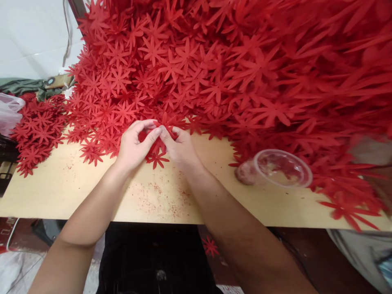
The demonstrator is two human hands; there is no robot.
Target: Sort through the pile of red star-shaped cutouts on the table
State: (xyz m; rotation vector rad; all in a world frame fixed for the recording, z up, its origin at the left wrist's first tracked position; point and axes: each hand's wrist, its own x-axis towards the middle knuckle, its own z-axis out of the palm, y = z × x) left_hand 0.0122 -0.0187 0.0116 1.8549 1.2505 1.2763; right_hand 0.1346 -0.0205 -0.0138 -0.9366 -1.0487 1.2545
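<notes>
Bare forearms lead to left hand (133, 143) and right hand (179, 148); fingers pinched on thin star-shaped red flower (156, 157).

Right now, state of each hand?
Left hand: closed, pinching a red paper flower.
Right hand: closed, pinching the same flower at the pile's edge.
</notes>
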